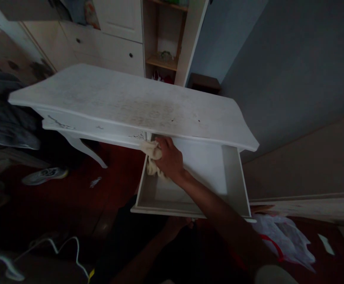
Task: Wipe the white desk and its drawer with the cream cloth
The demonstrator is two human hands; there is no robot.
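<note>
Head view: the right hand (171, 157) grasped a cream cloth (151, 150) at the open drawer's (207, 161) 10 o'clock.
The cloth was bunched against the drawer's left wall, close to the front edge of the white table (91, 88). At 6 o'clock, below the drawer front, the left hand (176, 225) was in deep shadow; whether it gripped anything could not be told. Dark smudges (151, 110) marked the tabletop at the drawer's 11 o'clock, and a plastic bag (288, 240) lay at 4 o'clock.
</note>
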